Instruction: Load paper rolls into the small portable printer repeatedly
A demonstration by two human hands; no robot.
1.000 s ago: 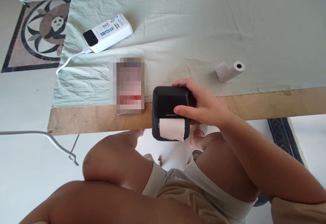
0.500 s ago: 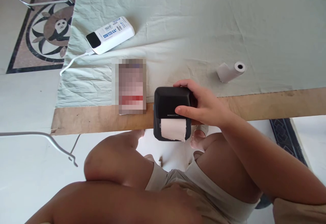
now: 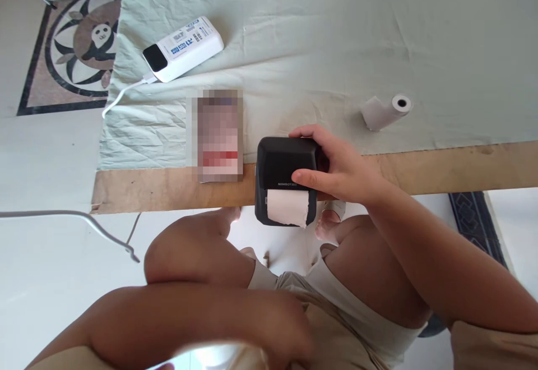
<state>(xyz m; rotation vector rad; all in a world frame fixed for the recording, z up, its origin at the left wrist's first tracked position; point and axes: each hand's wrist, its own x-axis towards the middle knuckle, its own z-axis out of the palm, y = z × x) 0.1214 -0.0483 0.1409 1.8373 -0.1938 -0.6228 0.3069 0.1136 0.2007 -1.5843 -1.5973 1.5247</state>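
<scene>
My right hand (image 3: 336,165) is closed around the right side of a small black label printer (image 3: 279,160), thumb on its top face and fingers at the far edge. The printer sits at the table's near edge, its front part jutting out over my legs. A strip of white paper (image 3: 288,207) with a torn edge comes out of its slot. Low over my lap, beside my shirt, is my left hand (image 3: 294,331); it is blurred and its fingers do not show. A loose roll of white paper (image 3: 386,113) lies right of the printer, its end partly unrolled.
A white power bank (image 3: 185,49) with a plugged-in white cable (image 3: 126,94) lies at the far left. Nearer is a pixelated flat item (image 3: 219,134). Pale green cloth (image 3: 311,39) covers the table up to its bare wooden edge (image 3: 441,165). A metal bar (image 3: 63,213) extends at left.
My left forearm and hand have shifted over my lap, and a bright gap shows below the forearm. The view has tilted slightly; my right hand keeps its hold on the printer.
</scene>
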